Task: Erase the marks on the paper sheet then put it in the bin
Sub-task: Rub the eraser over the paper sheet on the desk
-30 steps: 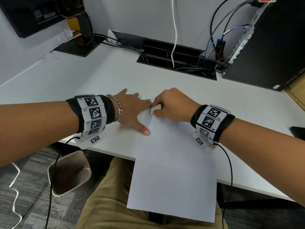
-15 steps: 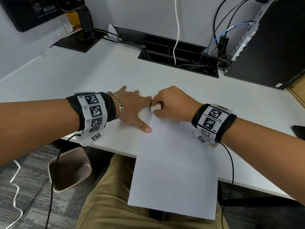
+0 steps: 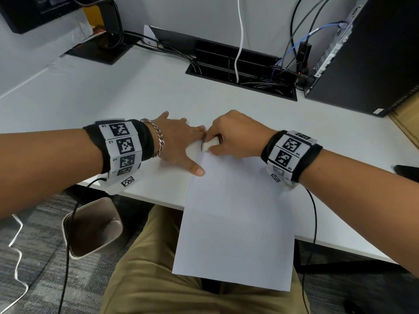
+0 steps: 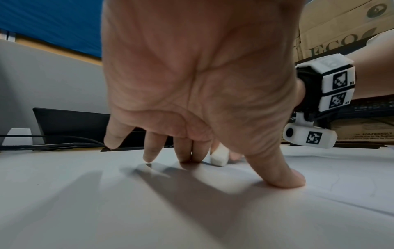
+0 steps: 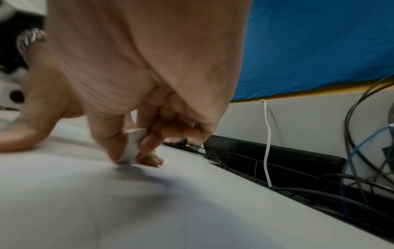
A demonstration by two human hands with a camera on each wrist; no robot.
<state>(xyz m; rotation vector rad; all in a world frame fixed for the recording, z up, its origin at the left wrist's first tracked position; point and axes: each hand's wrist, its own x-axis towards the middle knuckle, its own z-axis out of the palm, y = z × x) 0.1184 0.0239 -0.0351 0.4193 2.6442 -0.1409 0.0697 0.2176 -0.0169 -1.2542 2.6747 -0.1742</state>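
A white paper sheet (image 3: 235, 214) with faint pencil lines lies on the white desk (image 3: 136, 96), its near half hanging over the desk's front edge above my lap. My left hand (image 3: 181, 143) presses flat on the sheet's far left corner, fingers spread (image 4: 277, 175). My right hand (image 3: 233, 134) pinches a small white eraser (image 3: 209, 145) between thumb and fingers, its tip on the paper by that corner (image 5: 131, 146). The eraser (image 4: 219, 156) shows just behind my left fingers. A beige bin (image 3: 93, 227) stands on the floor, below left of the desk.
A black cable tray (image 3: 242, 71) full of wires runs along the back of the desk. A black computer tower (image 3: 371, 53) stands at the back right. A monitor base (image 3: 99, 48) sits back left. A dark object (image 3: 405, 171) lies at the right edge.
Both hands stay at the sheet's far left corner. The eraser under my right hand has shifted slightly, showing more from beneath the fingers. The paper has not moved.
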